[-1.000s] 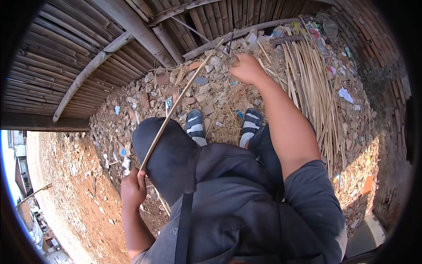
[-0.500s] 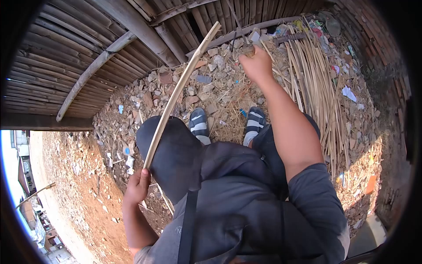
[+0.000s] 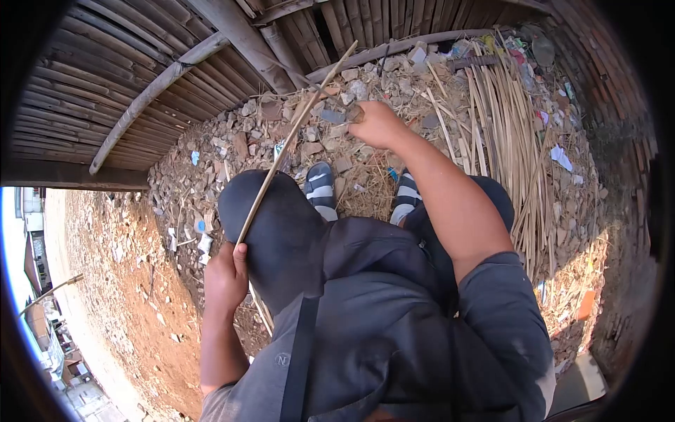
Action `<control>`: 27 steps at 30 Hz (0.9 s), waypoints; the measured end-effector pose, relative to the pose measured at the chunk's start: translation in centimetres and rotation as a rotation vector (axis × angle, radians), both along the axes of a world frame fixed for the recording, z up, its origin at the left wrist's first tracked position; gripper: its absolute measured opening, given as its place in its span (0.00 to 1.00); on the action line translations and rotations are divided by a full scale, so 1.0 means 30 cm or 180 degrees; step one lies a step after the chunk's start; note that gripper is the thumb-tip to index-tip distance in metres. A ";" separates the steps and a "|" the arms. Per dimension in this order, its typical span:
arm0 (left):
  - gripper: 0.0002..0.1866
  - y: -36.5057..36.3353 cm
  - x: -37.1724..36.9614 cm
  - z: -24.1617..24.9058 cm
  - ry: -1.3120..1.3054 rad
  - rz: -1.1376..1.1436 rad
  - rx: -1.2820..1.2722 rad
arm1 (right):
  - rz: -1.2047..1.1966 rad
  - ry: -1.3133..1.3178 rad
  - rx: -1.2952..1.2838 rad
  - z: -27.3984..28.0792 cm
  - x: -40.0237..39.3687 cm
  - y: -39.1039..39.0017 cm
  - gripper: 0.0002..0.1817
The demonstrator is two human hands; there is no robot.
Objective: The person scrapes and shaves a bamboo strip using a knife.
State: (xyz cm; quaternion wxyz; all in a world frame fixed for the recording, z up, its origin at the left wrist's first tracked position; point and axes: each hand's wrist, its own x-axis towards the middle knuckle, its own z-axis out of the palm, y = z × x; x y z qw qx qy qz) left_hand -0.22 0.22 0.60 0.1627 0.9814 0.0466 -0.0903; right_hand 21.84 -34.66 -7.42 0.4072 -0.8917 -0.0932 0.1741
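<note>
A long, thin bamboo strip [image 3: 285,144] slants across my left knee, its lower end in my closed left hand [image 3: 226,273]. My right hand [image 3: 380,125] is wrapped round the short handle [image 3: 356,113] of a knife-like tool. The tool's dark, narrow blade [image 3: 299,76] points up and to the left and crosses the strip near its upper end. Whether blade and strip touch, I cannot tell. Both my feet, in striped sandals [image 3: 321,186], rest on the rubble between the strip and my right arm.
A pile of long split bamboo strips [image 3: 517,141] lies to the right. Stones and litter [image 3: 246,141] cover the ground. A bamboo wall [image 3: 98,91] with poles rises at the upper left, a brick wall [image 3: 605,77] at the right. Bare sunlit soil [image 3: 133,281] stretches at lower left.
My right hand has moved left and towards me, and the blade has swung from pointing up to crossing the strip. The strip now shows a narrower side. My left hand is slightly higher.
</note>
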 end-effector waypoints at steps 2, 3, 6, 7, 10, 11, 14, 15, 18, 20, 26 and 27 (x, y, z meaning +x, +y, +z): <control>0.27 0.003 0.004 0.017 0.0014 0.0013 0.0038 | -0.0095 -0.0223 0.0027 0.002 0.002 0.013 0.16; 0.28 0.005 0.005 0.007 0.0058 0.0007 0.0063 | 0.0009 -0.0587 -0.0081 0.011 -0.049 0.039 0.15; 0.28 -0.004 0.025 -0.017 0.0108 0.0008 0.0013 | 0.0393 -0.0722 -0.0526 0.065 -0.091 0.065 0.15; 0.28 -0.005 0.005 -0.017 0.0141 0.0040 -0.0010 | 0.0262 -0.0546 -0.0400 0.041 -0.056 0.043 0.15; 0.24 -0.016 0.018 0.030 0.0039 -0.0008 0.0092 | -0.0141 -0.0002 -0.0237 -0.015 0.050 -0.026 0.16; 0.23 -0.006 0.020 0.027 0.0103 -0.0004 0.0169 | -0.0245 -0.0084 -0.0201 -0.022 0.048 -0.030 0.16; 0.24 0.006 0.018 -0.002 0.0014 -0.0030 0.0126 | 0.0003 -0.0345 -0.0363 0.036 -0.002 0.012 0.18; 0.24 0.003 0.030 -0.006 0.0019 -0.0059 0.0127 | 0.0185 -0.0524 -0.0560 0.088 -0.038 0.038 0.19; 0.24 -0.004 0.000 0.003 0.0228 -0.0017 0.0060 | 0.0183 -0.0349 -0.0421 0.044 -0.020 0.022 0.21; 0.24 0.000 0.036 0.023 0.0270 0.0068 -0.0056 | -0.0355 -0.0066 -0.0041 0.075 0.040 -0.025 0.20; 0.25 0.031 0.046 0.001 0.0127 -0.0224 -0.0231 | -0.0135 -0.0511 -0.0414 0.057 0.024 0.002 0.21; 0.26 0.027 0.053 0.014 0.0254 -0.0184 -0.0327 | -0.0136 -0.0341 -0.0322 0.037 0.064 -0.027 0.21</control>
